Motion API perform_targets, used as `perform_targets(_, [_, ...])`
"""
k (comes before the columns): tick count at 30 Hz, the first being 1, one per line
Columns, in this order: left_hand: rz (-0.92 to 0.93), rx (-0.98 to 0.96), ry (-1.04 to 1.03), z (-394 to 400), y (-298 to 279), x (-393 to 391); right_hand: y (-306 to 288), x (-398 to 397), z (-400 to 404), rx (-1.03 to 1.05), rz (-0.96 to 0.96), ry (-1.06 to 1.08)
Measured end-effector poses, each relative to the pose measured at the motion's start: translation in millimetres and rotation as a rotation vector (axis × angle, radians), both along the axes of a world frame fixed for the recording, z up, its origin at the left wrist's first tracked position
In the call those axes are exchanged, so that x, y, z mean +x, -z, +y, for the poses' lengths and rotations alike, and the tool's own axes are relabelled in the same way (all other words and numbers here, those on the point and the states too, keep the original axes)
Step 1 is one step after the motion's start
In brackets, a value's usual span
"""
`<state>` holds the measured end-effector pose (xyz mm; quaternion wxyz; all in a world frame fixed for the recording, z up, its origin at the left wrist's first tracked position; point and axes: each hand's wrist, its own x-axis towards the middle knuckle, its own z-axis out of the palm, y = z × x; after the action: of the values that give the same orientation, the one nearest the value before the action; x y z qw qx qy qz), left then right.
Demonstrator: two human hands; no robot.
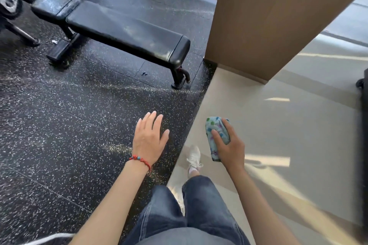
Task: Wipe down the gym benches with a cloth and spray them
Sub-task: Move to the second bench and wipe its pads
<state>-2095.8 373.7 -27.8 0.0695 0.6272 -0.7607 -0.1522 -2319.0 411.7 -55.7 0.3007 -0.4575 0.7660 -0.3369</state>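
One bench (127, 32) sits upper left, well apart from both hands: right hand (229, 145) grips the bunched cloth (218, 137) at lower centre, left hand (149, 137) relaxed and empty, no spray bottle visible, so step closer before wiping lengthwise.

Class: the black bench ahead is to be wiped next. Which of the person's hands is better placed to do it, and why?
Probably the right hand: it already grips the cloth. The left hand is open and empty, though nearer the bench.
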Motion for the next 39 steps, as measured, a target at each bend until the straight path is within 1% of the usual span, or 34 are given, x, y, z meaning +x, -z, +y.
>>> perform_targets(7, [0.005, 0.0, -0.047, -121, 3, -23, 4, -19, -145, -0.02, 0.009, -0.099])
perform_targets(12, [0.011, -0.033, -0.078, -193, -2, -34, -1, -29, -231, -0.039, 0.016, -0.148])
perform_targets(15, [0.022, -0.027, -0.101, -228, 0, -33, 4, -29, -271, 0.002, 0.024, -0.153])
perform_targets(17, [0.025, -0.009, -0.091, -253, 4, -29, 12, -26, -296, 0.016, 0.062, -0.177])
perform_targets(19, [0.023, 0.004, -0.079, -279, 10, -24, 17, -22, -318, 0.039, 0.06, -0.193])
perform_targets(24, [0.043, 0.045, -0.038, -362, 34, -5, 36, -4, -387, 0.134, 0.048, -0.125])
perform_targets(28, [0.05, 0.041, -0.004, -427, 59, 13, 58, 21, -441, 0.163, 0.035, -0.045])
perform_targets(31, [0.056, 0.029, 0.027, -472, 86, 19, 85, 41, -476, 0.184, 0.009, 0.011])
perform_targets(35, [0.067, 0.057, 0.067, -521, 140, 17, 134, 59, -510, 0.169, 0.016, 0.103])
perform_targets(39, [0.089, 0.101, 0.048, -557, 207, 12, 191, 69, -539, 0.198, 0.035, 0.213])
